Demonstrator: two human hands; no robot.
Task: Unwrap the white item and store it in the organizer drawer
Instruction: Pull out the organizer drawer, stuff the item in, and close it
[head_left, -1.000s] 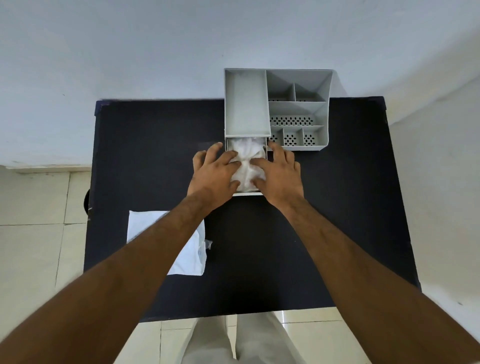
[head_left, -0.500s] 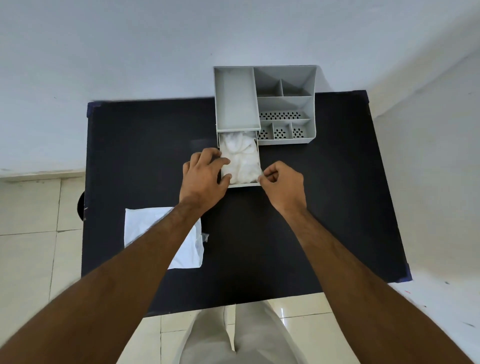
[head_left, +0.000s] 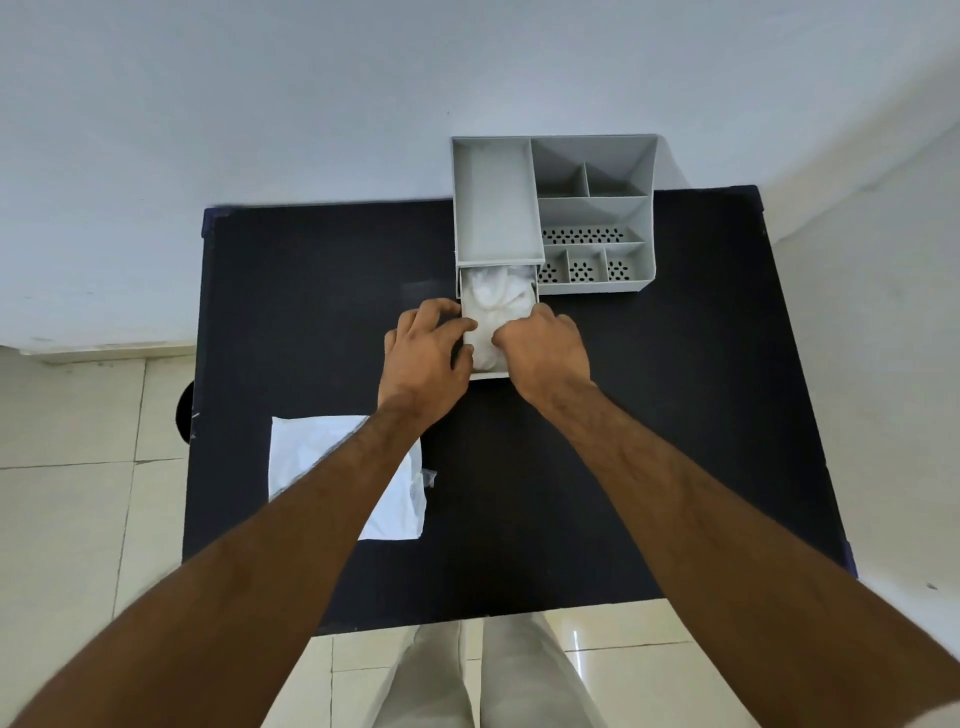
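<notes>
A crumpled white item lies inside the pulled-out drawer of the grey organizer at the back of the black table. My left hand rests against the drawer's left wall, fingers spread and curled over its rim. My right hand is on the drawer's right side, with curled fingers pressing into the white item's near part. The drawer's near right corner is hidden by my right hand.
A flat white wrapper lies at the table's left front, partly under my left forearm. The organizer's right half has several open compartments, some perforated. Tiled floor surrounds the table; a wall stands behind it.
My right hand has moved from the drawer's front right corner onto the white item. My left hand stays at the drawer's left side. The camera has shifted slightly.
</notes>
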